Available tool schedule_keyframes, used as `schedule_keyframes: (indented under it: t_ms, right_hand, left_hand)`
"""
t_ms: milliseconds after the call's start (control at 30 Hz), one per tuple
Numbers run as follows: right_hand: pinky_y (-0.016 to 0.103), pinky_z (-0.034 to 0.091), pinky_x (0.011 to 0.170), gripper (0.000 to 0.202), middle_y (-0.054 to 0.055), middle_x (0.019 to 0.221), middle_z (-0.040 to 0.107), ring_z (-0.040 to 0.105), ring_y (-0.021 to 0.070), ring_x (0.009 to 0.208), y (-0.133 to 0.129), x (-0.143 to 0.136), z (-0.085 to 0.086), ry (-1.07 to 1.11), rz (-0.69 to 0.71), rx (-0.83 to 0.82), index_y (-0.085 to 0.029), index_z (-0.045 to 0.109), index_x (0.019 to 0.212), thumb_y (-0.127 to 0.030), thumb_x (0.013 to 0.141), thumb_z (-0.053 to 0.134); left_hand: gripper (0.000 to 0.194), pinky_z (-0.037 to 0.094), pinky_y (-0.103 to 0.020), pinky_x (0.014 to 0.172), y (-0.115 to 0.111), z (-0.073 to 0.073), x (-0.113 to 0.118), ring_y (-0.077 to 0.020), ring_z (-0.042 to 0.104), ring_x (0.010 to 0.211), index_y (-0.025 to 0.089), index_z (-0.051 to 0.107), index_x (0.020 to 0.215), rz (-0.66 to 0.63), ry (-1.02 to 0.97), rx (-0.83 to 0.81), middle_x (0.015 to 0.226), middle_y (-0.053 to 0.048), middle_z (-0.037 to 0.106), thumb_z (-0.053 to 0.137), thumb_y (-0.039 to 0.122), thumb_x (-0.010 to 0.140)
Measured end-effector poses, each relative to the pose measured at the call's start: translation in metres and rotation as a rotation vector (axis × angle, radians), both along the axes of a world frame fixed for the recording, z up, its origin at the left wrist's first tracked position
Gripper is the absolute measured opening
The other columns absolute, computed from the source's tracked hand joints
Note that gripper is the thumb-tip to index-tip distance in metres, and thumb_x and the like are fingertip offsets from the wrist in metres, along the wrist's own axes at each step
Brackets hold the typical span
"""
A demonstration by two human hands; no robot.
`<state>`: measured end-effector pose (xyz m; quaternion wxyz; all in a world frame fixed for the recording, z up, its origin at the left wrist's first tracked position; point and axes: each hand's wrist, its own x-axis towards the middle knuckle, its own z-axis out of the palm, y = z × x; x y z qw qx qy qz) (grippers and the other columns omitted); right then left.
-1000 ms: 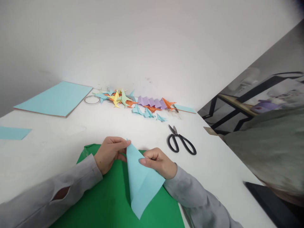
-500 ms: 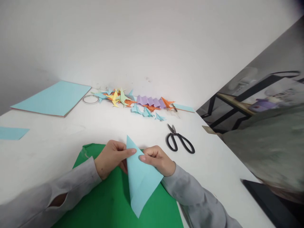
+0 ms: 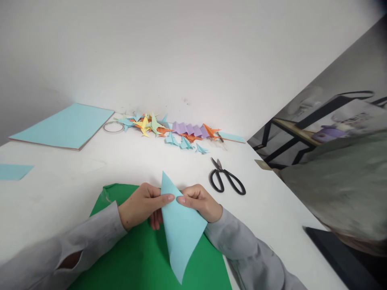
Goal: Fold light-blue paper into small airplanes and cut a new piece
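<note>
A light blue sheet of paper (image 3: 183, 233), folded into a pointed shape, is held up between my two hands. My left hand (image 3: 148, 203) pinches its left side, thumb on the front and fingers curled behind. On the right edge, my right hand (image 3: 201, 202) grips the paper, its thumb tip close to the left thumb. One corner of the paper points up, and the lower tip curls down over a green mat (image 3: 127, 257). The fingers behind the paper are partly hidden.
Black-handled scissors (image 3: 227, 177) lie right of my hands. Along the wall sit several folded paper figures (image 3: 145, 124) and a pleated purple paper (image 3: 189, 130). A blue paper stack (image 3: 65, 127), a wire ring (image 3: 113, 127) and a blue strip (image 3: 15, 172) are on the left. A dark flat object (image 3: 329, 249) lies right.
My left thumb has slid slightly lower on the paper, and fingers now show below that hand. The paper's lower tip has swung a little down and right. The view has shifted slightly.
</note>
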<state>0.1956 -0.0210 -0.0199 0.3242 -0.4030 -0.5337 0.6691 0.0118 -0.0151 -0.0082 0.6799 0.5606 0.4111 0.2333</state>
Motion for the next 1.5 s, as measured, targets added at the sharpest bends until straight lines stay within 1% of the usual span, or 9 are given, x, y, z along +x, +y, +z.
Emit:
schedule_keyframes:
  t_ms: [100,300,433,633,767,867,1100,1267,1500]
  right_hand:
    - [0.02,0.017,0.034,0.045,-0.007,0.039,0.034,0.028,0.0037,0.035,0.0004,-0.0008,0.0001,0.007,-0.019,-0.008,-0.016,0.039,0.043,-0.043,0.065,0.067]
    - [0.02,0.018,0.034,0.044,-0.006,0.039,0.036,0.03,0.0036,0.035,0.0009,-0.0003,-0.0009,0.017,-0.023,-0.012,-0.015,0.041,0.043,-0.042,0.065,0.067]
    - [0.02,0.018,0.033,0.043,-0.006,0.038,0.038,0.03,0.0038,0.034,0.0007,0.0001,-0.0012,0.036,-0.06,-0.01,-0.015,0.042,0.043,-0.041,0.065,0.067]
    - [0.02,0.016,0.034,0.044,-0.006,0.038,0.036,0.028,0.0034,0.034,0.0016,-0.0009,-0.0029,0.043,-0.095,-0.012,-0.015,0.041,0.042,-0.043,0.064,0.068]
    - [0.02,0.016,0.033,0.046,-0.007,0.037,0.035,0.028,0.0038,0.034,0.0025,-0.0019,-0.0046,0.043,-0.175,-0.01,-0.016,0.039,0.042,-0.045,0.062,0.069]
    - [0.02,0.015,0.034,0.047,-0.007,0.038,0.033,0.027,0.0035,0.034,0.0027,-0.0029,-0.0045,0.041,-0.201,0.0,-0.016,0.037,0.042,-0.045,0.061,0.069]
    - [0.02,0.016,0.034,0.047,-0.007,0.037,0.034,0.027,0.0038,0.034,0.005,-0.0029,-0.0059,0.032,-0.285,0.013,-0.016,0.039,0.042,-0.048,0.061,0.068]
    - [0.021,0.015,0.033,0.047,-0.007,0.037,0.032,0.026,0.0038,0.034,0.0045,-0.0039,-0.006,0.029,-0.341,0.014,-0.017,0.038,0.042,-0.047,0.06,0.069]
    - [0.021,0.012,0.034,0.051,-0.009,0.035,0.026,0.021,0.0032,0.034,0.0084,-0.0016,-0.0062,0.043,-0.452,0.049,-0.018,0.033,0.04,-0.047,0.058,0.07]
  left_hand:
    - [0.034,0.043,-0.022,0.039,0.0,0.0001,-0.0004,-0.0128,0.055,0.039,0.013,0.059,0.053,-0.033,-0.042,-0.019,0.045,-0.002,0.059,0.061,0.043,0.068]
    - [0.048,0.031,-0.02,0.029,-0.0005,0.0006,-0.0007,-0.0092,0.044,0.027,0.014,0.047,0.037,-0.065,0.022,-0.016,0.032,-0.001,0.048,0.056,0.047,0.071]
    - [0.038,0.04,-0.021,0.036,0.0002,0.0018,-0.001,-0.0116,0.052,0.034,0.013,0.055,0.047,-0.081,-0.012,-0.032,0.04,-0.002,0.056,0.06,0.044,0.068]
    - [0.045,0.031,-0.019,0.029,0.0012,-0.0004,-0.0017,-0.0086,0.043,0.027,0.015,0.045,0.04,-0.06,0.004,-0.027,0.032,0.0,0.048,0.058,0.047,0.068]
    - [0.036,0.04,-0.022,0.036,0.0018,-0.0016,-0.0024,-0.0118,0.051,0.034,0.014,0.053,0.049,-0.086,-0.037,-0.072,0.04,-0.001,0.056,0.06,0.044,0.067]
    - [0.044,0.038,-0.021,0.034,0.0019,-0.0007,-0.003,-0.0104,0.048,0.031,0.014,0.049,0.041,-0.119,-0.009,-0.026,0.035,-0.001,0.051,0.057,0.046,0.07]
    - [0.04,0.041,-0.023,0.037,0.0037,-0.0024,-0.0015,-0.0119,0.05,0.034,0.015,0.048,0.045,-0.038,-0.021,-0.045,0.038,0.0,0.052,0.061,0.046,0.066]
    - [0.042,0.034,-0.02,0.031,0.0045,-0.0061,-0.0028,-0.0104,0.047,0.03,0.016,0.042,0.045,-0.064,0.014,0.005,0.034,0.002,0.048,0.057,0.047,0.07]
    - [0.039,0.042,-0.022,0.034,0.0053,-0.0067,-0.0003,-0.0118,0.052,0.034,0.016,0.042,0.052,-0.028,-0.066,-0.076,0.04,0.004,0.047,0.061,0.048,0.065]
